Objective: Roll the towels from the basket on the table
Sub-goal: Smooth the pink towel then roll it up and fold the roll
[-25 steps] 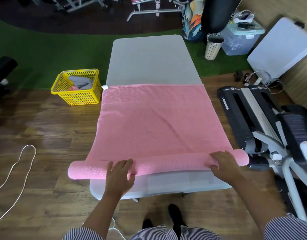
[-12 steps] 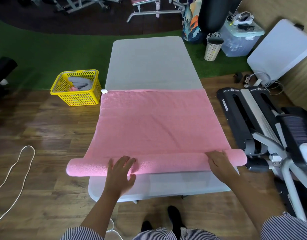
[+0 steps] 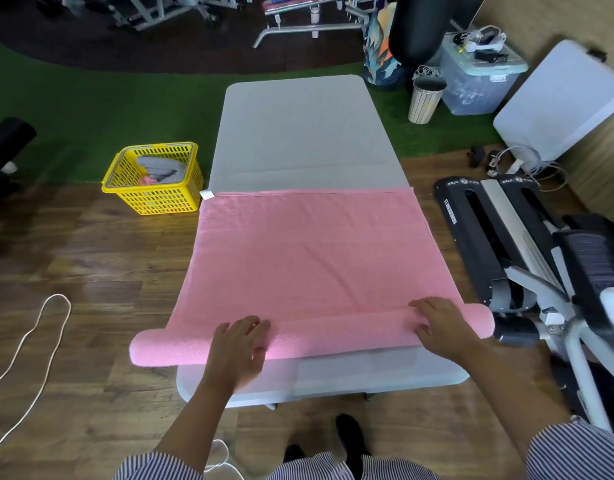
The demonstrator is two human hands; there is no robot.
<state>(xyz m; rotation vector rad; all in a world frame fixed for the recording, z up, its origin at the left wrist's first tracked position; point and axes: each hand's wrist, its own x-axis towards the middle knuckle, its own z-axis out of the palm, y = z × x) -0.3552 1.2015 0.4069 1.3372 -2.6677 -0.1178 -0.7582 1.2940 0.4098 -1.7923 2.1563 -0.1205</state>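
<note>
Off to the far left of my left hand, on the wooden floor, sat the yellow slotted plastic basket [image 3: 153, 180] with grey towels [image 3: 158, 167] and a scrap of pink cloth in it, well apart from where I was working.

My left hand [image 3: 238, 348] lay flat with straight, spread fingers on the rolled part of the big pink terry towel [image 3: 309, 258], pressing it down rather than gripping it. To the left of that hand the roll stuck out past the edge of the long grey padded table [image 3: 298, 133] and hung in the air with nothing under it. I judged that end would sag and loosen, since the cloth looked soft, limp and light.

Between my hands the roll ran straight across the near end of the table, and beyond my fingertips the flat part of the towel stretched away smoothly, with a small white tag at its far left corner.

My right hand [image 3: 438, 327] rested on top of the roll near its right end, fingers relaxed and slightly bent over the curve, holding nothing closed. Just right of it the roll's end poked past the table edge as well.

I reckoned the terry would grip my palms well, so flat, even pressure from above, hands wide apart, suited it better than pinching, which would bunch it.
</note>
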